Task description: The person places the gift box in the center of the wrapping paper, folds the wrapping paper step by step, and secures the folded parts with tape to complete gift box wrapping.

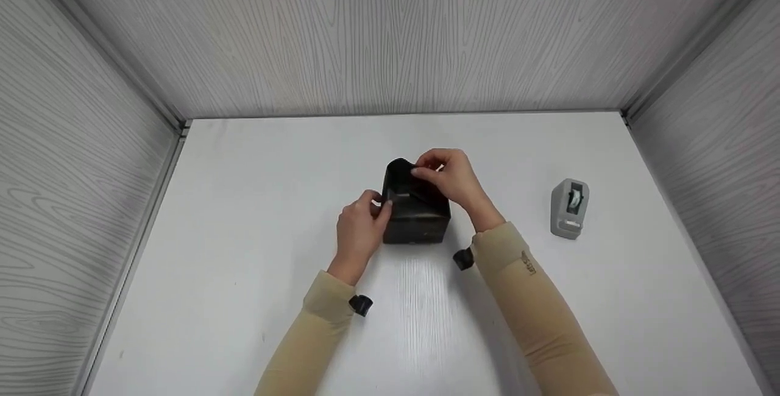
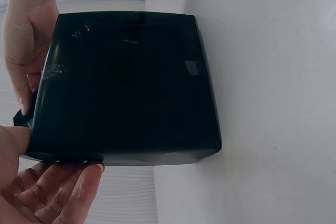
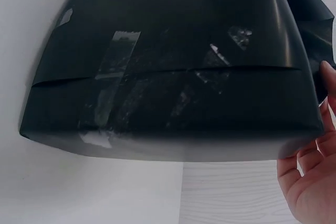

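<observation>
A black box (image 1: 416,231) stands on the table in the head view, its top open and a flap raised at the back. My left hand (image 1: 356,228) grips the upper left edge, thumb on the near side. With thumb and fingers, my right hand (image 1: 454,180) pinches the flap at the upper right rim. The left wrist view shows a smooth dark side of the box (image 2: 126,87) with small scuffs. In the right wrist view, a strip of clear tape (image 3: 118,56) and a long seam cross another side. The box's inside is mostly in shadow.
A grey tape dispenser (image 1: 570,208) with a roll in it stands on the white table (image 1: 256,201), right of the box. Grey wood-grain panels (image 1: 390,36) rise at the back and both sides.
</observation>
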`<state>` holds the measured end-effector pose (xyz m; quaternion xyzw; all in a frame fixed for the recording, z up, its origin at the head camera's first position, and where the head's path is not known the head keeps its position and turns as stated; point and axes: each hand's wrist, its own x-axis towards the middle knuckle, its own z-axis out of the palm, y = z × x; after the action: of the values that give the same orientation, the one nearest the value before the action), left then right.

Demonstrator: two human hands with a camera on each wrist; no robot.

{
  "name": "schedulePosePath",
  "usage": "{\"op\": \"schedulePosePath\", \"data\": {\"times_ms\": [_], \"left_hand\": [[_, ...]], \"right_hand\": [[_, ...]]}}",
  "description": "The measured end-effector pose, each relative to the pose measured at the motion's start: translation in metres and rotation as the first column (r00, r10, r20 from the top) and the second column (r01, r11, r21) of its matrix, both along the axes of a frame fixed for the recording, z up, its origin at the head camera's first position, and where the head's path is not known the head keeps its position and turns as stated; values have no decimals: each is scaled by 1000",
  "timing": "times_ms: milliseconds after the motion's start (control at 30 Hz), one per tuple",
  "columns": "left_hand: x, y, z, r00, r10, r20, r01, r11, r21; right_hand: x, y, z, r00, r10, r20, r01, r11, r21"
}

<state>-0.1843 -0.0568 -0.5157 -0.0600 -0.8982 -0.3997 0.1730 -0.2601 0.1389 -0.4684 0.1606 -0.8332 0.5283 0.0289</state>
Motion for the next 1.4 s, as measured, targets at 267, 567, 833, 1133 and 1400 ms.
{"op": "schedulePosePath", "data": {"times_ms": [267, 567, 833, 1133, 1400], "left_hand": [[0, 0, 0, 1000, 2, 12, -2, 1000, -5], [2, 0, 0, 1000, 0, -6, 0, 1000, -10], [1, 0, 0, 1000, 9, -15, -10, 1000, -5], [0, 0, -1, 1000, 5, -21, -4, 1000, 8], [1, 1, 0, 1000, 0, -17, 1, 1000, 16]], "right_hand": [[-1, -3, 1, 1000, -13, -25, 13, 1000, -5], [-1, -5, -2, 996, -33, -86, 28, 998, -56], [2, -2, -2, 991, -46, -128, 43, 999, -28], [29, 16, -1, 980, -127, -155, 130, 991, 10], [60, 18, -22, 902, -86, -423, 177, 967, 181]]}}
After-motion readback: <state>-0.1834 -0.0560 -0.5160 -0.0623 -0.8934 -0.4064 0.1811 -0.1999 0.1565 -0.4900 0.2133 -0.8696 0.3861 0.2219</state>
